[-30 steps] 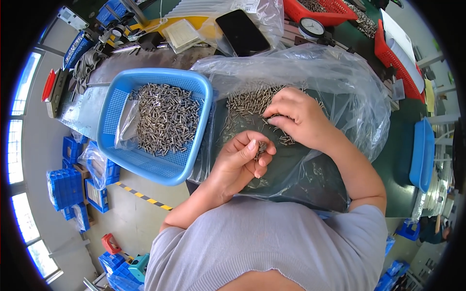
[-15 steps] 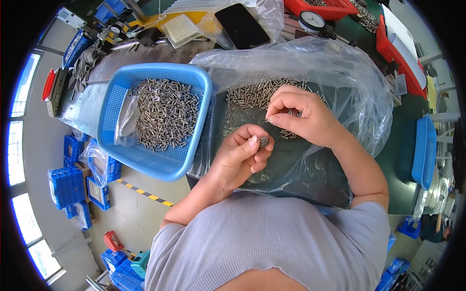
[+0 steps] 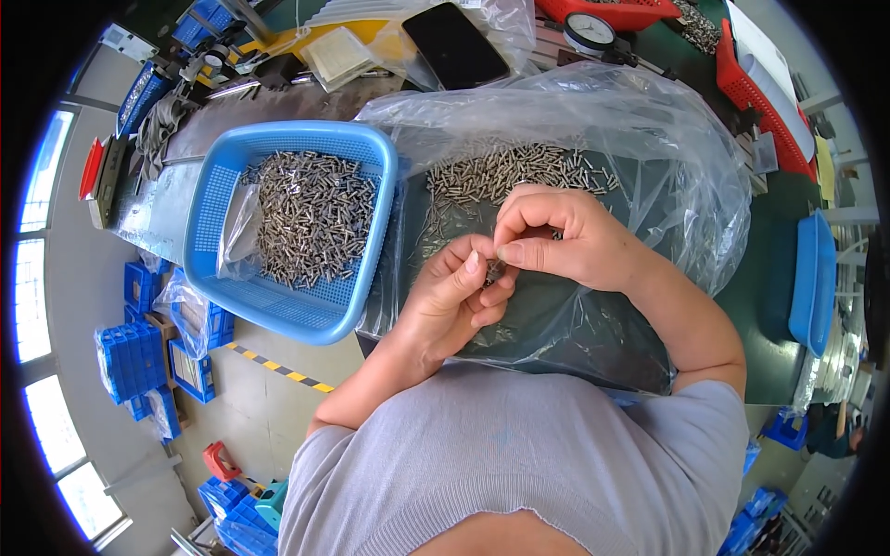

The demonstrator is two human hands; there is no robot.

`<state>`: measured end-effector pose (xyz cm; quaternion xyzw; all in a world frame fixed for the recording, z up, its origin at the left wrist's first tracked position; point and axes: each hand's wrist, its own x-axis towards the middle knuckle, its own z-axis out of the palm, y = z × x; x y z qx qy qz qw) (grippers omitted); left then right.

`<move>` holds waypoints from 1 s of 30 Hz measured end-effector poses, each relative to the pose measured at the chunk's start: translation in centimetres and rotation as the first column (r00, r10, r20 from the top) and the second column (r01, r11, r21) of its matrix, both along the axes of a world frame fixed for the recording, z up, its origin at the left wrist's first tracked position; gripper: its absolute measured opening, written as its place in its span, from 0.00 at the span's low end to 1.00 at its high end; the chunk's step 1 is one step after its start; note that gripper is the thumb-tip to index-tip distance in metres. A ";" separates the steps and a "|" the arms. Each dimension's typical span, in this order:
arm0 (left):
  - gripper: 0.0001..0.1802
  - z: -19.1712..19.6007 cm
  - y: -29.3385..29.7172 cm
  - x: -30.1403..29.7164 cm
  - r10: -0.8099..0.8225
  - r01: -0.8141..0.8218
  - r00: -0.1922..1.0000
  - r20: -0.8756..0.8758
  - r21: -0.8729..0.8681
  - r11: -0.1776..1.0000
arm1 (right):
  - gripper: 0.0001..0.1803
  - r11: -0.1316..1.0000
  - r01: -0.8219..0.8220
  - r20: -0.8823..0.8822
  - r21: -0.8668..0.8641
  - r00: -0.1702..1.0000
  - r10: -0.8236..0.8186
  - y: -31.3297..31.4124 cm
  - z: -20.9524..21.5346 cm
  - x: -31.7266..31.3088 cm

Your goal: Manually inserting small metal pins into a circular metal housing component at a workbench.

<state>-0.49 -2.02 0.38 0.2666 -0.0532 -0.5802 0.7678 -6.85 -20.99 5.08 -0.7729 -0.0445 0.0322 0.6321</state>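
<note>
Right hand (image 3: 588, 239) fingertip-to-fingertip with left hand (image 3: 445, 295)

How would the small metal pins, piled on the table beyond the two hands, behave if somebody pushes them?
The small metal pins would probably roll, being slim and rod-shaped. Their metallic shine suggests they are stiff. Because they lie loose, they may scatter rather than move together.
</note>
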 end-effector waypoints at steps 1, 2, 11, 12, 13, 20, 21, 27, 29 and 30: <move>0.16 0.0 0.0 0.0 -0.006 0.006 1.000 -0.002 -0.006 1.000 | 0.06 1.000 0.000 -0.001 0.000 1.000 0.000 0.0 0.1 0.0; 0.16 -0.1 0.0 0.0 -0.013 0.013 1.000 -0.004 -0.012 1.000 | 0.04 1.000 -0.010 -0.002 -0.001 1.000 0.010 0.0 0.1 0.0; 0.16 0.0 0.0 0.2 -0.042 0.041 0.999 -0.013 -0.040 0.998 | 0.04 0.996 -0.022 -0.021 0.086 1.000 0.024 0.2 -0.1 -0.1; 0.16 0.0 0.0 0.2 -0.041 0.041 0.999 -0.013 -0.039 0.998 | 0.04 0.994 -0.017 -0.021 0.108 1.000 0.020 0.2 -0.2 0.0; 0.17 0.1 0.0 0.1 -0.040 0.039 0.999 -0.018 -0.031 0.999 | 0.04 0.994 -0.018 -0.021 0.110 1.000 0.020 0.2 -0.2 0.0; 0.18 0.5 -0.3 0.1 -0.054 0.054 0.999 -0.009 -0.002 0.999 | 0.08 0.998 -0.037 -0.018 -0.055 0.999 0.036 0.4 0.3 0.0; 0.18 0.5 -0.3 0.2 -0.055 0.055 0.998 -0.007 -0.002 0.998 | 0.08 0.997 -0.021 -0.005 -0.078 1.000 0.020 0.5 0.3 0.1; 0.20 0.0 0.0 0.1 -0.068 0.068 0.998 -0.009 0.006 0.998 | 0.10 0.997 -0.031 0.088 -0.076 0.995 0.037 0.6 -0.1 0.0; 0.22 0.0 -0.2 0.0 -0.052 0.052 0.999 -0.017 0.022 0.998 | 0.10 0.995 -0.018 0.131 -0.094 0.991 0.030 0.6 -0.1 0.0; 0.20 0.2 -0.2 -0.1 -0.035 0.035 0.999 -0.039 0.013 0.999 | 0.10 0.991 0.001 0.168 -0.135 0.986 0.021 0.4 0.0 0.0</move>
